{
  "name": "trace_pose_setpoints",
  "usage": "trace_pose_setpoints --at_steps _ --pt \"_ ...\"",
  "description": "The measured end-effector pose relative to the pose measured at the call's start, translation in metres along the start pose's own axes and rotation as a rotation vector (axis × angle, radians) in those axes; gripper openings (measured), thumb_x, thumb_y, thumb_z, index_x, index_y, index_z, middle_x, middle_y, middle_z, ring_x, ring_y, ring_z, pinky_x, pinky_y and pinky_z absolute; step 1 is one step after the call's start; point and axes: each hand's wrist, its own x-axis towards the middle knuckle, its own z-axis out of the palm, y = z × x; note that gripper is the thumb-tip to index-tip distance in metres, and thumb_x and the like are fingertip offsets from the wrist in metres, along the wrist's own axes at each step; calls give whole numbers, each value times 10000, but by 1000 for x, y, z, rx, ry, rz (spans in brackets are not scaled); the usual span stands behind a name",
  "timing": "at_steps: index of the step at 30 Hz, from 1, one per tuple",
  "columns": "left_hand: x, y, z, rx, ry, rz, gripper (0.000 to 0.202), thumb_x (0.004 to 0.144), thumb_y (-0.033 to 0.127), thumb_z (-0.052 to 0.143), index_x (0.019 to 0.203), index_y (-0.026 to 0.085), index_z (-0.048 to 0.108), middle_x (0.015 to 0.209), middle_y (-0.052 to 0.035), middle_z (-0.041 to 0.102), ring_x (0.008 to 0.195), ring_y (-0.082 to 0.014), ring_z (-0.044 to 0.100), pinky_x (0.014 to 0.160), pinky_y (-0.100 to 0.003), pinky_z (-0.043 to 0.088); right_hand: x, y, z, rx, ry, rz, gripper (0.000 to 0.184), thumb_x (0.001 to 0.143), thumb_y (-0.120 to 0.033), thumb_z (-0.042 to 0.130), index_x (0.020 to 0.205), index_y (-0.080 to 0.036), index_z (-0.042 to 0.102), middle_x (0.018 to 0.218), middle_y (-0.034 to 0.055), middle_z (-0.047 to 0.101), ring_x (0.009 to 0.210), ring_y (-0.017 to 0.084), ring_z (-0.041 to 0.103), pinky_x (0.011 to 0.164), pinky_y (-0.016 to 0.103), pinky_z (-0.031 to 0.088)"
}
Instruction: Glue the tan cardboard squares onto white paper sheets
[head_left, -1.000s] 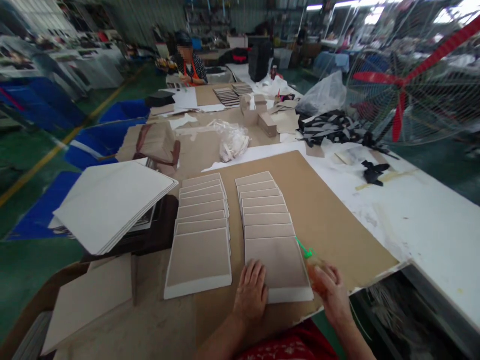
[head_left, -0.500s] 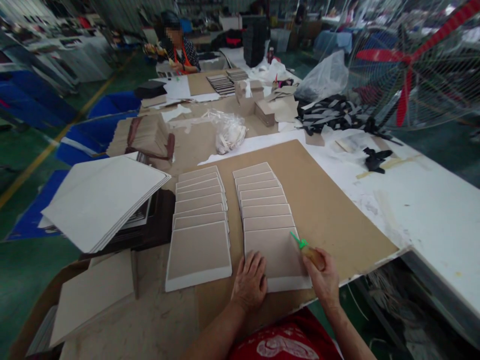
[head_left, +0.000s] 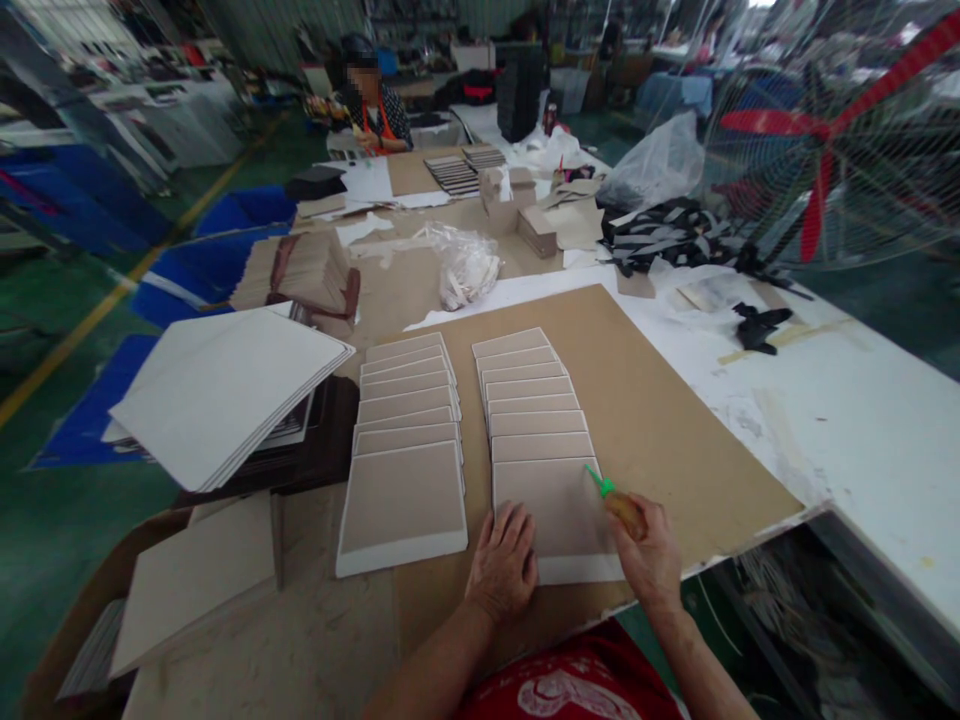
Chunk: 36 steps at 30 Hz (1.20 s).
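Two fanned rows of grey cards lie on a brown board (head_left: 660, 420): a left row (head_left: 406, 440) and a right row (head_left: 536, 430). My left hand (head_left: 504, 562) rests flat, fingers spread, on the near corner of the front card (head_left: 559, 520) of the right row. My right hand (head_left: 651, 552) is closed round a small amber glue bottle with a green nozzle (head_left: 611, 495). The nozzle tip points at the right edge of that front card.
A pile of white sheets (head_left: 225, 390) sits at the left, with a loose grey sheet (head_left: 199, 580) nearer me. Farther up the table lie a plastic bag (head_left: 465, 265), black straps (head_left: 667, 235) and card stacks. Another person (head_left: 371, 100) sits at the far end. A big fan (head_left: 832, 130) stands at the right.
My right hand has lifted the glue bottle from beside the front card so its nozzle meets the card's right edge. My left hand has stayed flat on the card.
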Motion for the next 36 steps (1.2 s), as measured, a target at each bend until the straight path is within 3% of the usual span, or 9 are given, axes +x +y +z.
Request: trace_pose_setpoints --at_steps 9,19,30,36 --pt "-1 1 1 -18 -12 -13 583 876 242 476 1453 236 396 1534 -28 409 1448 -258 259 1191 -507 207 -9 -32 23 21 -120 -153 279 891 -359 555 1125 -207 571 1048 80 577 932 243 591 824 402 501" --pt "-2 0 6 -27 -22 -11 558 879 258 481 1433 239 419 1532 -24 412 1446 -272 259 1190 -532 201 -24 -70 57 135 -268 -248 277 923 -317 577 1162 -180 546 1073 78 567 966 237 584 829 406 518" --pt "-3 -2 9 -11 -37 -4 555 856 290 523 1404 228 459 1494 -39 464 1430 -289 290 1182 -545 222 -17 -78 67 189 -293 -251 269 953 -355 572 1149 -171 551 1070 72 571 946 223 586 811 399 524" --pt "-1 -1 3 8 -25 0 603 861 263 507 1453 232 395 1524 -31 424 1433 -277 285 1172 -529 257 -18 -53 45 127 -215 -206 293 929 -346 568 1177 -192 543 1081 85 563 959 241 587 819 411 523"
